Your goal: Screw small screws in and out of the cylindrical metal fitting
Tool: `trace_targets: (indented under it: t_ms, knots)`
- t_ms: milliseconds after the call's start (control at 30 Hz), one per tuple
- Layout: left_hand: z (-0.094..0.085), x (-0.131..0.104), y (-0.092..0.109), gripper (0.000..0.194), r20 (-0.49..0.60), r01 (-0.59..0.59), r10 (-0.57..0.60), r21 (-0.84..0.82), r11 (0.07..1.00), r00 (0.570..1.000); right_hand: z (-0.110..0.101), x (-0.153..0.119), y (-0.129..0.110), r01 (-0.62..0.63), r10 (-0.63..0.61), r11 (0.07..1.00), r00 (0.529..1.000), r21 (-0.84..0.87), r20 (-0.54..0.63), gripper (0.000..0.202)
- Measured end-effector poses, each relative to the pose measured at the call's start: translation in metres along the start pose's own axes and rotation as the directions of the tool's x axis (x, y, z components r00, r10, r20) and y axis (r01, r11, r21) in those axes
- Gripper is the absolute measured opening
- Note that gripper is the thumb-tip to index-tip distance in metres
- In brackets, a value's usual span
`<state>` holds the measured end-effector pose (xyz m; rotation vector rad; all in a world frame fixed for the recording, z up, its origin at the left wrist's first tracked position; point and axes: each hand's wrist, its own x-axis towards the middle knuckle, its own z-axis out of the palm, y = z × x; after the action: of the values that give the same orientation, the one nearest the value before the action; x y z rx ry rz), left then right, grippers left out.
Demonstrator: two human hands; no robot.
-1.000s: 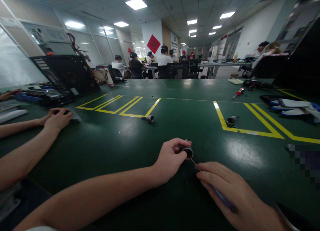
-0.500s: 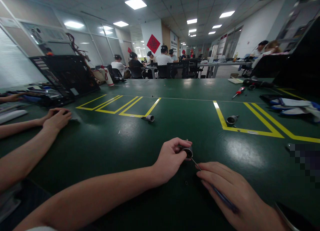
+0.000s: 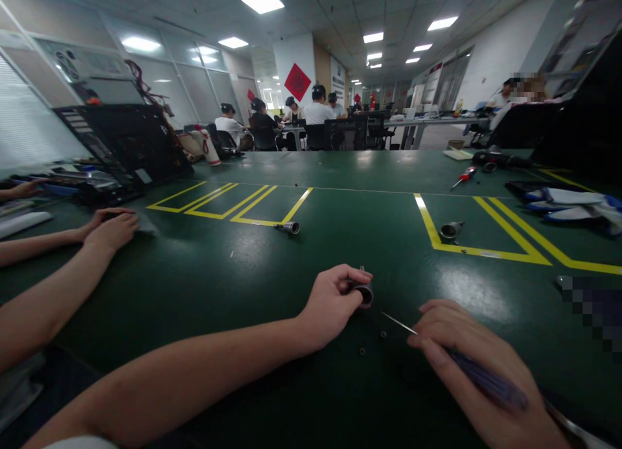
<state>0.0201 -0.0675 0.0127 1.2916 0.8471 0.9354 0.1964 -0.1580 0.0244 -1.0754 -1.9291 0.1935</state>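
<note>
My left hand [image 3: 335, 306] is closed round a hollow metal cup-shaped part [image 3: 368, 295], its open end facing me; the fingers cover much of it. My right hand [image 3: 471, 365] grips a screwdriver [image 3: 490, 376] with a dark purplish handle. Its thin shaft points at the metal part, with the tip a little apart from it. Two small dark ring-like pieces, a nearer one [image 3: 362, 351] and a farther one [image 3: 383, 335], lie on the green tabletop [image 3: 272, 397] between my hands.
Similar metal parts lie by the yellow tape, one at left [image 3: 291, 228], one at right [image 3: 451, 230]. A red screwdriver [image 3: 465, 177] and gloves [image 3: 578, 206] are at the right. A co-worker's hands [image 3: 111, 230] rest at the left, near a black case [image 3: 126, 144].
The screwdriver has come out of the metal part as my right hand drew back to the right. A second small ring-like piece now shows on the table.
</note>
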Motion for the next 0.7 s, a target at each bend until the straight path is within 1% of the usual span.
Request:
trace_targets:
  t_ms: [67,133,200,267,367,467,600,700]
  knots:
    - [-0.003,0.002,-0.002,0.016,0.014,-0.013,0.012,0.017,1.000,1.000,-0.001,0.000,0.003,-0.115,0.115,0.989,0.993,0.088,0.005,0.021]
    - [-0.005,0.004,-0.004,0.018,0.025,-0.033,0.032,0.040,0.999,0.999,-0.002,0.000,0.008,-0.204,0.205,0.964,0.979,0.169,0.014,0.028]
    - [-0.007,0.006,-0.005,0.019,0.024,-0.058,0.057,0.060,0.996,0.998,-0.001,0.000,0.011,-0.275,0.276,0.933,0.961,0.231,0.029,0.032]
    - [-0.008,0.007,-0.006,0.019,0.014,-0.068,0.067,0.073,0.995,0.998,0.000,0.000,0.014,-0.320,0.319,0.910,0.946,0.264,0.049,0.034]
    - [-0.009,0.008,-0.007,0.019,0.017,-0.068,0.066,0.091,0.994,0.998,0.001,0.000,0.014,-0.339,0.334,0.901,0.940,0.273,0.065,0.035]
    - [-0.008,0.007,-0.007,0.020,0.031,-0.074,0.071,0.094,0.993,0.997,0.001,0.003,0.012,-0.333,0.323,0.908,0.943,0.254,0.081,0.035]
    - [-0.006,0.005,-0.006,0.021,0.033,-0.046,0.044,0.077,0.996,0.999,0.000,0.008,0.007,-0.326,0.308,0.928,0.943,0.180,0.121,0.035]
    - [-0.004,0.005,-0.007,0.020,0.009,-0.045,0.044,0.075,0.996,0.999,-0.001,0.009,0.002,-0.275,0.263,0.955,0.959,0.110,0.108,0.035]
